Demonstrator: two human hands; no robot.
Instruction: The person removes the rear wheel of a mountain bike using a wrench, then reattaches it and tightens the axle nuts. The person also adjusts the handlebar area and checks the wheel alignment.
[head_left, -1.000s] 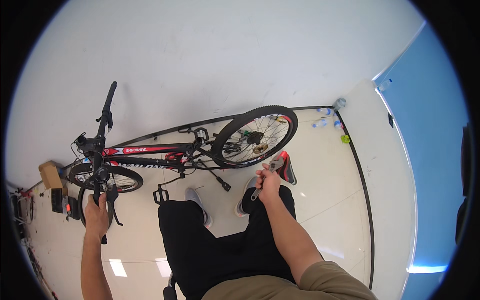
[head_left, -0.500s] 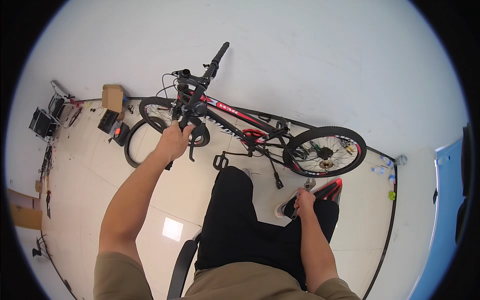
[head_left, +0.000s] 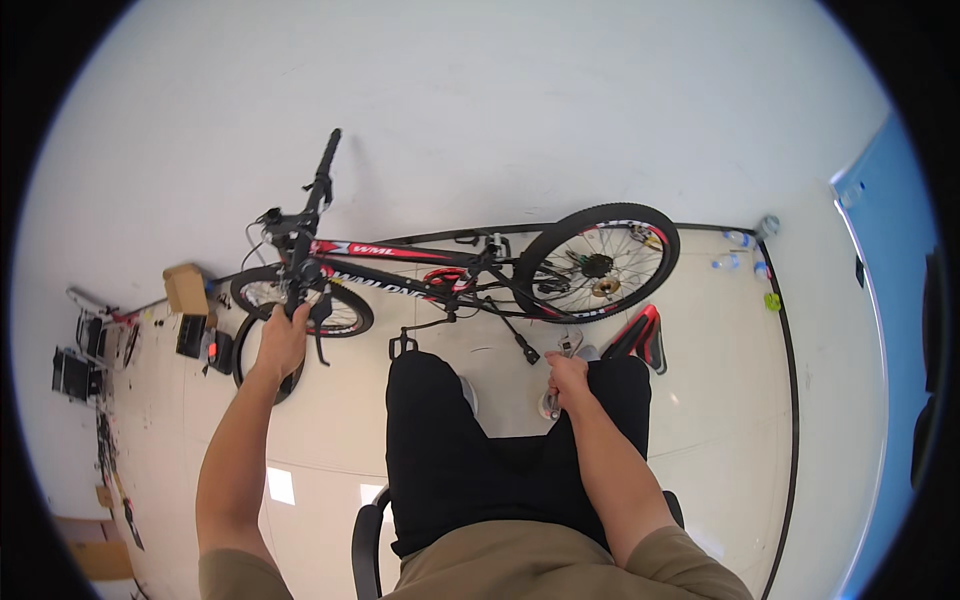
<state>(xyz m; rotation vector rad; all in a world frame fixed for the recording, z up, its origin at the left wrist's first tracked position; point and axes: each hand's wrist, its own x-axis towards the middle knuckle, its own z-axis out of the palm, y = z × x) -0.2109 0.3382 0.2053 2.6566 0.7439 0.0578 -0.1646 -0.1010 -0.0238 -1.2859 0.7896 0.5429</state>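
A seated person [head_left: 520,490] curled the left hand [head_left: 283,338] around the handlebar [head_left: 322,182] of a bike [head_left: 385,283] beside a white wall [head_left: 500,120]. The right hand [head_left: 568,378] gripped a wrench [head_left: 571,343] near what appeared to be a saddle [head_left: 648,335].

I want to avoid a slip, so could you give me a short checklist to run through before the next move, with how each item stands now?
1. Left hand has a grip on the handlebar: ok, fingers closed around it.
2. Right hand has the adjustable wrench secure: ok, clasped by its handle, head pointing away from the body.
3. Kickstand swung out: ok, it slants down from the frame.
4. Kickstand bearing the bicycle's weight: cannot tell; the hand is on the handlebar too.
5. Floor beside the front wheel clear: not ok, a loose black tyre lies there.
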